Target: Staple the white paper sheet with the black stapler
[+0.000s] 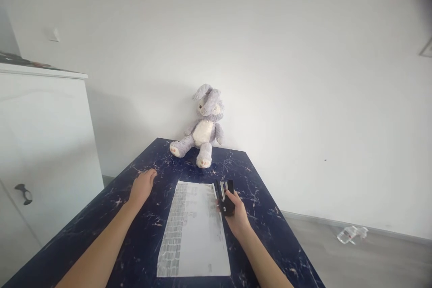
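Head view shows your right hand [239, 217] wrapped around a black and silver tool [230, 204], with your thumb on top. The tool is at the upper right edge of the white paper [200, 234], which lies flat on the dark blue table [266, 220]. Your left hand [141, 185] is left of the paper, fingers bent; I cannot tell if they hold anything. A toy bunny [203, 132] sits behind the paper.
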`<state>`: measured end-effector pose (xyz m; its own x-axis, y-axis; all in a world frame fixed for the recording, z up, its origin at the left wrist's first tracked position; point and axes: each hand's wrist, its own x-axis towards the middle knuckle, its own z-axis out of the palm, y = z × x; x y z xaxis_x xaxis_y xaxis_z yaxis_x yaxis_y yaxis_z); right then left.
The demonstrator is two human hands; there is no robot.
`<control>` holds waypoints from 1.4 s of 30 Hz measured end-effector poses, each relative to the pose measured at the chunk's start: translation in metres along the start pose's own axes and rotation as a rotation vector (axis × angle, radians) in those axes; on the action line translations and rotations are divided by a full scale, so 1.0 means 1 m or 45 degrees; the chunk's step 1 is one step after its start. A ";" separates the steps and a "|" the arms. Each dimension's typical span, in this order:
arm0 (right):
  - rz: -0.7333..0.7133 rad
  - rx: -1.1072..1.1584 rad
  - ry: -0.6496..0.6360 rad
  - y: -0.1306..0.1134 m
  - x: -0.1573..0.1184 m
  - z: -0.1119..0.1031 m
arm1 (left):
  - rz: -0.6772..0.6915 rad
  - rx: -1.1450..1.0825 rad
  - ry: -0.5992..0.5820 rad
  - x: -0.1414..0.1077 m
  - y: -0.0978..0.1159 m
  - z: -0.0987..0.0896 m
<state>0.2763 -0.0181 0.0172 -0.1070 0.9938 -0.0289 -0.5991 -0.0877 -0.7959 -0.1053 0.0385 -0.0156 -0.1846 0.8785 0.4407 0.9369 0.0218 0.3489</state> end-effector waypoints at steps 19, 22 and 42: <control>0.188 0.056 -0.084 -0.003 -0.007 0.006 | 0.030 0.039 -0.108 -0.002 0.008 -0.006; 0.205 0.062 -0.150 -0.004 -0.007 0.005 | -0.037 0.055 -0.097 -0.002 0.005 -0.005; 0.095 -0.011 -0.046 -0.008 -0.002 -0.004 | -0.094 0.068 -0.170 0.002 0.012 -0.001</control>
<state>0.2846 -0.0191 0.0216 -0.1796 0.9815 -0.0666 -0.5814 -0.1605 -0.7976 -0.0952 0.0399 -0.0098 -0.2156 0.9292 0.3003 0.9373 0.1107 0.3305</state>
